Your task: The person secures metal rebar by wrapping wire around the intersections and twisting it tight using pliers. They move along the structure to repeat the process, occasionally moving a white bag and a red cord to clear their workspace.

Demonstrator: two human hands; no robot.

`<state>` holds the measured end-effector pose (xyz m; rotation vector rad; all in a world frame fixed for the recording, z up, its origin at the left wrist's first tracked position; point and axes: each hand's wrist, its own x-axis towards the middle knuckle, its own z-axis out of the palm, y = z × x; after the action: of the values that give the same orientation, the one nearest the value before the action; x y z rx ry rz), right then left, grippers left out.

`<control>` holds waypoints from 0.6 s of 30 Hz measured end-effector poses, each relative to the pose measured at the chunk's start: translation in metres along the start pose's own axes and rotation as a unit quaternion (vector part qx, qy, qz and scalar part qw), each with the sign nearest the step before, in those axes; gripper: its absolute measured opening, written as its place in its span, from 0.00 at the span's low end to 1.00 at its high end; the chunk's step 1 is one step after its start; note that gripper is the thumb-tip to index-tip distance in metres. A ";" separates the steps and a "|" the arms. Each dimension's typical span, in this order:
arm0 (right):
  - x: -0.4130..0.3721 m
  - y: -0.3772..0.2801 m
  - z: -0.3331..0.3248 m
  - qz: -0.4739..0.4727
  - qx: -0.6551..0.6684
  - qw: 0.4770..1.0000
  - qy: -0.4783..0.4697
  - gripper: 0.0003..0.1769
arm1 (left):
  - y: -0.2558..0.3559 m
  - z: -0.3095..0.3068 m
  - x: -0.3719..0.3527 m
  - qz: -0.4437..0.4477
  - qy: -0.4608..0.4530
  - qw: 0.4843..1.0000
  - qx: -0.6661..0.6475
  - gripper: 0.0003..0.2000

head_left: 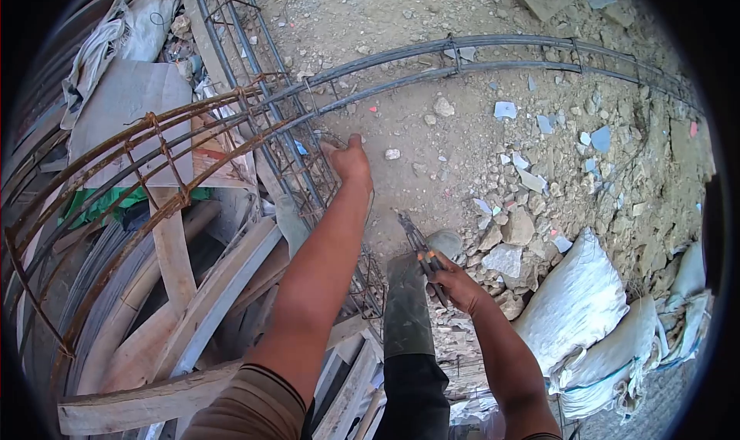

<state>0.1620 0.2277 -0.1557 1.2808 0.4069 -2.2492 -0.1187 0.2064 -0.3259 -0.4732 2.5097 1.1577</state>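
Observation:
My left hand [351, 166] reaches forward to the long rebar cage [287, 143]. Its thumb points up, and its fingers curl at the cage's near-side rod, partly hidden by the hand itself. In my right hand [456, 286] is a pair of pliers [422, 253] with dark handles and orange bands, jaws pointing forward over the dirt. The pliers are apart from the cage. Between my arms stands a leg in a dark rubber boot [407, 305], close beside the cage's lower end.
A second, curved rebar cage [378, 68], rusty at left, crosses the long one. Timber planks [208, 293] and coiled rods [127, 278] lie at left under a cardboard sheet [131, 112]. Rubble and tile shards [532, 179] cover the right, near white sacks [574, 305].

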 end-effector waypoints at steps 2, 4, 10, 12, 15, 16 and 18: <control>-0.001 -0.016 0.000 -0.005 -0.210 0.970 0.122 0.35 | 0.021 -0.006 -0.001 -0.058 -0.063 0.993 -0.081 0.14; 0.004 -0.033 0.002 -0.125 -0.422 0.870 0.220 0.33 | 0.044 -0.038 -0.030 -0.152 -0.152 0.959 -0.187 0.10; 0.109 -0.072 0.063 -0.259 -0.512 0.795 0.196 0.32 | 0.102 -0.242 -0.133 -0.292 -0.198 0.920 -0.170 0.18; 0.151 -0.116 0.109 -0.296 -0.526 0.777 0.182 0.31 | 0.091 -0.272 -0.139 -0.298 -0.193 0.921 -0.160 0.18; 0.160 -0.144 0.124 -0.265 -0.543 0.779 0.168 0.31 | 0.069 -0.292 -0.142 -0.345 -0.154 0.917 -0.131 0.19; 0.160 -0.130 0.116 -0.264 -0.546 0.777 0.170 0.31 | 0.065 -0.289 -0.141 -0.368 -0.134 0.912 -0.125 0.18; 0.153 -0.084 0.094 -0.319 -0.501 0.769 0.237 0.27 | 0.066 -0.285 -0.142 -0.381 -0.151 0.900 -0.148 0.19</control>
<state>-0.0164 0.2066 -0.2397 1.1081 2.1519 -1.5434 -0.0664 0.0484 -0.0463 -1.1294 1.6212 1.1499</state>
